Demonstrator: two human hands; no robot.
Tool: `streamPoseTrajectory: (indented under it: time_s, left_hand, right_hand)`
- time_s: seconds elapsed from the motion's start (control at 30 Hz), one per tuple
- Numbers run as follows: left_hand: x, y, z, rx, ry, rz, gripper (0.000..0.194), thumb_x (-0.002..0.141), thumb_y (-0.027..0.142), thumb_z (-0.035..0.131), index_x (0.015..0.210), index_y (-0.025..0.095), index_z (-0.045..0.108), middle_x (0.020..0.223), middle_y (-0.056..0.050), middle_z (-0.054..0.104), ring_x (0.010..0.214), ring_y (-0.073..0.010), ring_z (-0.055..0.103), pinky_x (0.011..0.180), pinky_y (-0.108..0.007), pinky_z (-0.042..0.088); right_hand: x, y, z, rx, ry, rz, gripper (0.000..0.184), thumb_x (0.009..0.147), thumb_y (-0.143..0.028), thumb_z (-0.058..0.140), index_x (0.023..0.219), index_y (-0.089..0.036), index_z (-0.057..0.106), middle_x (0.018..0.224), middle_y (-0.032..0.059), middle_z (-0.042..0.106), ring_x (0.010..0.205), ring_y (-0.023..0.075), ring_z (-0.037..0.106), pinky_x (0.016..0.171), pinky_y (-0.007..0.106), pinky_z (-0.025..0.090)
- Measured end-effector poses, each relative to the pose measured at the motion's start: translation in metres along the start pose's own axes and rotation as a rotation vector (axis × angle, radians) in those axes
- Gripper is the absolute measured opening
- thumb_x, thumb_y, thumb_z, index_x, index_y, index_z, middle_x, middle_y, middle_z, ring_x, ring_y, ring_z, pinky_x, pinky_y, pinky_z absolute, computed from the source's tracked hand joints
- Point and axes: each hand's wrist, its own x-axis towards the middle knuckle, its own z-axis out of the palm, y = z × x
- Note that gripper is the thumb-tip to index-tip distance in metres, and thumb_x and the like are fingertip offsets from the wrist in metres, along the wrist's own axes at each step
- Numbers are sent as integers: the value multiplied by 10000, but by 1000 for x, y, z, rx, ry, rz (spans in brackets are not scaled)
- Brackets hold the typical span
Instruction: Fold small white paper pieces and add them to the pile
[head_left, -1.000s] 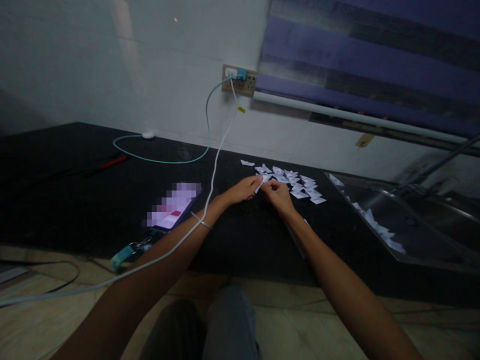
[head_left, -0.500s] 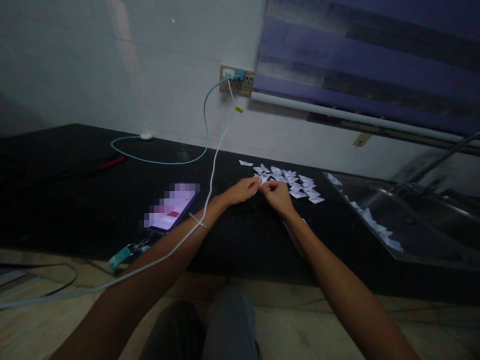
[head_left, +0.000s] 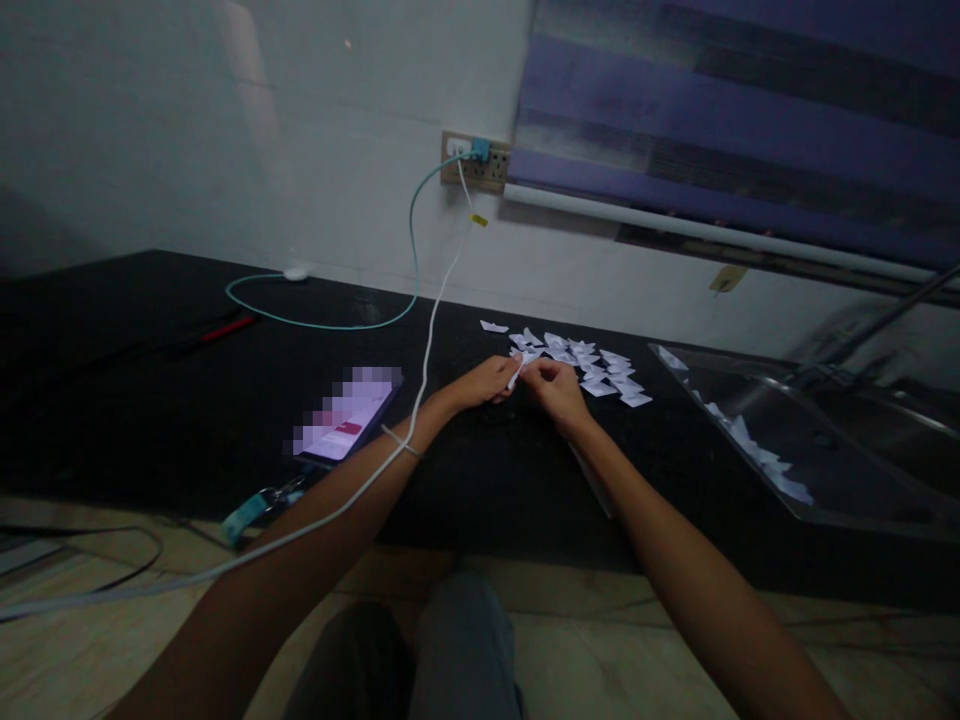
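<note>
My left hand [head_left: 487, 381] is closed on a small piece of folded white paper [head_left: 514, 376] above the black countertop [head_left: 480, 480]. Close on its right, my right hand [head_left: 555, 388] pinches at the same paper, thumb and fingers together; part of the paper is hidden by the fingers. Just behind both hands lies a group of small folded white paper boats [head_left: 592, 365], set close together in rows. A single paper boat [head_left: 494, 327] lies apart at the group's left. Under my right forearm a flat white sheet [head_left: 592, 480] partly shows.
A lit phone [head_left: 349, 420] with a teal strap [head_left: 246, 515] lies left of my forearm. A white cable [head_left: 427, 350] runs from the wall socket [head_left: 476, 162] across that forearm. Several more paper boats [head_left: 750, 445] line the edge of the metal sink [head_left: 847, 460] at right.
The paper between my hands shows a little more now, its white edge visible beside my left thumb. Both hands stay in nearly the same place; the view has shifted slightly.
</note>
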Motion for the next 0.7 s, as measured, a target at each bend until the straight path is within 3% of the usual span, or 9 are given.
streamPoseTrajectory:
  time_s: [0.3,0.5,0.7]
  left_hand:
    - [4,-3,-1,-85,45,12,667,1014,691,289,624,185,479,474,42,420,418,-78,384,468,-230,330]
    - [4,-9,-3,7,12,58,690,1034,649,291,554,184,461,457,23,447,415,-71,405,490,-226,341]
    - [2,-7,-1,78,-75,37,670,1059,589,276,565,183,476,436,21,457,390,-75,413,469,-222,344]
  right_hand:
    - [2,-2,1,249,-100,202,214,685,-408,686,691,-197,648,477,-57,453,438,106,407,457,245,300]
    - [2,-2,-1,252,-26,212,349,730,-550,713,711,-215,615,485,-67,422,442,109,406,430,244,306]
    - [2,3,-1,264,30,250,321,640,-461,811,704,-198,638,495,-59,480,453,97,431,452,234,333]
